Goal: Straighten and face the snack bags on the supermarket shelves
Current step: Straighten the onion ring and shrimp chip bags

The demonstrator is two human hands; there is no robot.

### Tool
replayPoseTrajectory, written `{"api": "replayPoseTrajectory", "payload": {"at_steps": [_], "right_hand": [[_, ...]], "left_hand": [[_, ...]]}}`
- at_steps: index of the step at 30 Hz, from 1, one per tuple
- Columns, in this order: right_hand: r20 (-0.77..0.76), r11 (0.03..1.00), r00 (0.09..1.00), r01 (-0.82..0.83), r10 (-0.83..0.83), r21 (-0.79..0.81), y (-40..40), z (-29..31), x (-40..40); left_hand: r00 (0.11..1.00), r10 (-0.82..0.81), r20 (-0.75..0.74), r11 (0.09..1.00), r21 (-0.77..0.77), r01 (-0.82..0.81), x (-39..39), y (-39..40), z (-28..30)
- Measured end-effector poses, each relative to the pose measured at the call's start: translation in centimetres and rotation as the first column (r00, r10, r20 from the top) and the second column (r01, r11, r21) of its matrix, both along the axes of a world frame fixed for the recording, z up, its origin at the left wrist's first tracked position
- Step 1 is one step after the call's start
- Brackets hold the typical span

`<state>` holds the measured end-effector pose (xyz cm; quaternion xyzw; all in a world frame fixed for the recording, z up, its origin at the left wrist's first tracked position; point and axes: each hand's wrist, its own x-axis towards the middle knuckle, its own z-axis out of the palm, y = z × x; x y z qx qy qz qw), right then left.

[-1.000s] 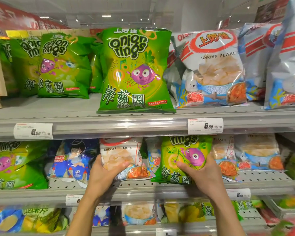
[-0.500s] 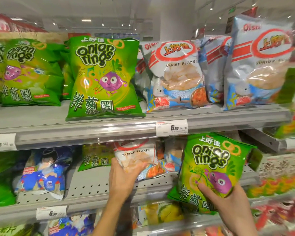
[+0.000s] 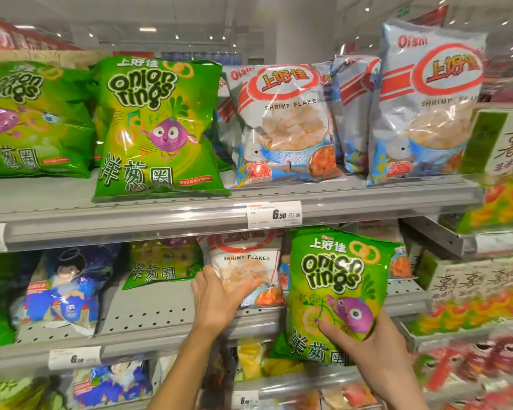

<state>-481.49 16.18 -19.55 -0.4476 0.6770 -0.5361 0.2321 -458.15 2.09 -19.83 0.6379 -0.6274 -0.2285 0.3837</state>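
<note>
Both hands are busy at the middle shelf [image 3: 166, 318]. The left hand [image 3: 216, 303] is wrapped around the lower corner of a white shrimp flakes bag [image 3: 246, 267], fingers curled onto its front, and that bag stands on the shelf, tipped a little, with its top tucked under the rail above. The right hand [image 3: 370, 347] grips a green onion rings bag [image 3: 335, 279] from below, thumb pressed across the front near the purple onion face. That bag is upright, label facing out, in front of the shelf edge at the right, and its bottom hangs below the shelf lip. The two held bags sit just beside each other, edges close.

Further back on the same shelf, left of the shrimp flakes, another small onion rings pack [image 3: 160, 264] leans back. Left again is a blue bag with a cartoon figure [image 3: 65, 288], slumped at an angle near the front.

Up on the top shelf [image 3: 57, 199], a big green onion rings bag [image 3: 157, 128] stands forward at the edge, with a second green bag [image 3: 39, 122] set back to its left. To the right come large shrimp flakes bags, one in the middle [image 3: 282, 125] and one at the far right [image 3: 427, 105], both facing front. A 6.50 price tag [image 3: 274, 214] is clipped to the rail below them. The right edge of the view is blurred.
</note>
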Motion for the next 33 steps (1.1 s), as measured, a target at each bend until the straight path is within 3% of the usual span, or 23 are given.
{"api": "replayPoseTrajectory", "payload": {"at_steps": [6,11,22,26,30,33], "right_hand": [[-0.011,0.996,0.996,-0.093,0.093,0.005,-0.1,0.5,0.4],[-0.079,0.987,0.984,-0.163,0.162,-0.002,-0.5,0.8,1.6],[-0.150,0.963,0.953,-0.268,0.265,-0.001,-2.5,1.0,11.8],[-0.137,0.955,0.948,-0.294,0.286,-0.040,-4.2,1.5,17.8],[-0.179,0.956,0.948,-0.280,0.263,-0.082,-6.4,2.0,22.4],[-0.205,0.968,0.955,-0.236,0.215,-0.089,-7.8,2.6,24.9]], "left_hand": [[0.994,0.023,0.110,0.998,0.054,-0.029,0.5,1.0,0.4],[0.979,0.105,0.173,0.994,-0.004,-0.106,2.3,2.4,-0.2],[0.931,0.226,0.288,0.917,-0.385,-0.103,13.8,5.7,-2.6],[0.925,0.185,0.333,0.915,-0.402,-0.038,19.6,6.2,-3.3],[0.921,0.059,0.384,0.881,-0.454,0.133,24.2,6.3,-3.5],[0.887,0.005,0.463,0.899,-0.390,0.199,26.0,5.8,-4.0]]}}
